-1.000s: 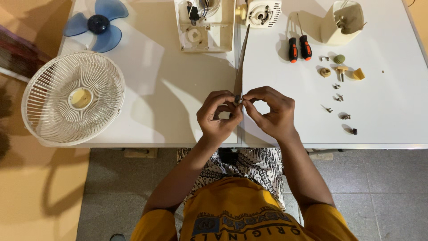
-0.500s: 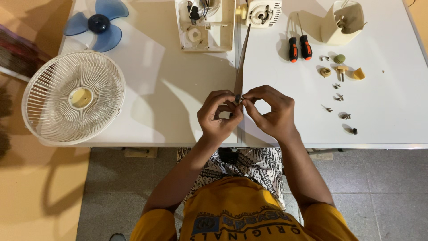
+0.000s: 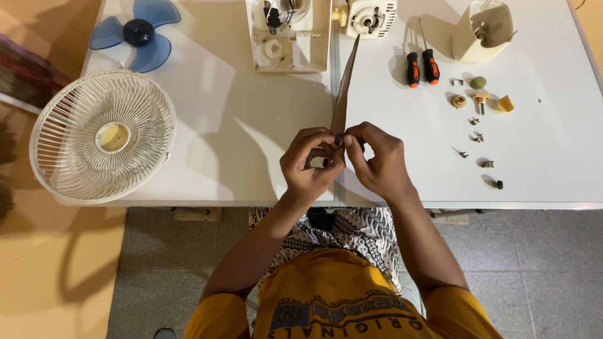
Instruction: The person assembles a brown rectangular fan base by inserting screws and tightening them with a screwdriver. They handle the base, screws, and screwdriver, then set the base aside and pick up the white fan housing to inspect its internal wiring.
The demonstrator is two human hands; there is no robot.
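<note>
Over a white desk (image 3: 251,138), the left hand (image 3: 309,164) and right hand (image 3: 377,162) meet fingertip to fingertip, both pinching the lower end of a long, thin brown strip (image 3: 343,88) that rises toward the desk's far edge. A round white wire fan guard (image 3: 102,137) lies at left; two orange-and-black-handled screwdrivers (image 3: 421,67) and small loose screws (image 3: 478,137) lie at right.

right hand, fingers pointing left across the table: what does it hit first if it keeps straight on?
Almost at once the left hand: the right hand faces it fingertip to fingertip around the long brown strip. Depth is unclear, but they look touching.
</note>
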